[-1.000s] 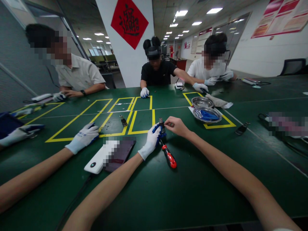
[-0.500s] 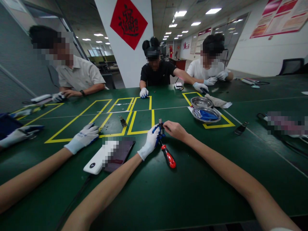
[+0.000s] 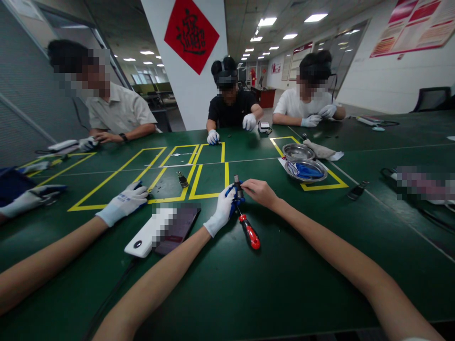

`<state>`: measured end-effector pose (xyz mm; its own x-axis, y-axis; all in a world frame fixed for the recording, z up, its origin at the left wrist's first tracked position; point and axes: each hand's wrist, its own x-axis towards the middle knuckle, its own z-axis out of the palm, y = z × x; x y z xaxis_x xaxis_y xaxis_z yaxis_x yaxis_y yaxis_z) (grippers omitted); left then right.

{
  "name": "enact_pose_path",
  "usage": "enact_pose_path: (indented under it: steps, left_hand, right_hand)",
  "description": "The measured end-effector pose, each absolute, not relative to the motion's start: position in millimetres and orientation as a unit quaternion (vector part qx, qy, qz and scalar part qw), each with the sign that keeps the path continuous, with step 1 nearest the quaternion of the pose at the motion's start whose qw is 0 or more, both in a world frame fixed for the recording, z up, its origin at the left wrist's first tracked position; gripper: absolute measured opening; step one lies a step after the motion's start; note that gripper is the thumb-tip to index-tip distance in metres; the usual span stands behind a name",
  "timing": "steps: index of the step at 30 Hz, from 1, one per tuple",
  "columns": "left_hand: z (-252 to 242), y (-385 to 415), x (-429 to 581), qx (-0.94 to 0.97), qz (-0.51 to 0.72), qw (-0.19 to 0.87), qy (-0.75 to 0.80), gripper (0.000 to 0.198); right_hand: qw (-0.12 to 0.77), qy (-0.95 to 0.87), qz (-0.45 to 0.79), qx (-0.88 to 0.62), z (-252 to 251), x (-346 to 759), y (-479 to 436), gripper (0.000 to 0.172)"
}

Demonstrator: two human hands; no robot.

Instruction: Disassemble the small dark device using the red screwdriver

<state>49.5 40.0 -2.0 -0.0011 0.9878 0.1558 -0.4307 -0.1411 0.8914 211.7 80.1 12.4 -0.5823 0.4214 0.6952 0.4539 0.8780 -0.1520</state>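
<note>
Green tabletop [image 3: 284, 279] fills most of the space before me, marked out with yellow tape [image 3: 209, 195], while a red diamond sign [image 3: 192, 35] hangs on the pillar behind. Near the middle, the worker's gloved left hand [image 3: 223, 204] is closed around a dark cylindrical piece [image 3: 239, 191], its metal end pointing up. Bare, the right hand [image 3: 261, 192] has its fingertips drawn together at the piece's right side; whether they grip anything, I can't tell. Just below the left hand is a red-and-black screwdriver [image 3: 250, 233], its shaft running up toward the glove. Another dark piece [image 3: 182, 179] sits inside a taped outline to the left, and blue-and-white cloth [image 3: 304, 168] lies in the nearer steel dish [image 3: 307, 180]. Beside the left forearm lies a white device [image 3: 145, 237]. Three people sit across the table.
</note>
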Motion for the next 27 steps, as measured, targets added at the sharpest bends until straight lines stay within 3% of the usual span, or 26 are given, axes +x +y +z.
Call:
enact_pose_path:
  steps: [15, 20, 27]
  left_hand:
    - [-10.8, 45.3, 47.6, 0.426, 0.623, 0.567, 0.329, 0.035]
    - [-10.4, 45.2, 48.3, 0.419, 0.626, 0.572, 0.326, 0.034]
    - [-10.1, 45.5, 48.5, 0.402, 0.626, 0.589, 0.317, 0.036]
  right_hand:
    - [0.336, -0.901, -0.002, -0.275, 25.3, 213.5, 78.3, 0.015]
    - [0.399, -0.870, 0.026, -0.289, 12.0, 207.4, 76.3, 0.016]
    - [0.480, -0.799, 0.161, -0.325, 4.4, 196.2, 75.8, 0.009]
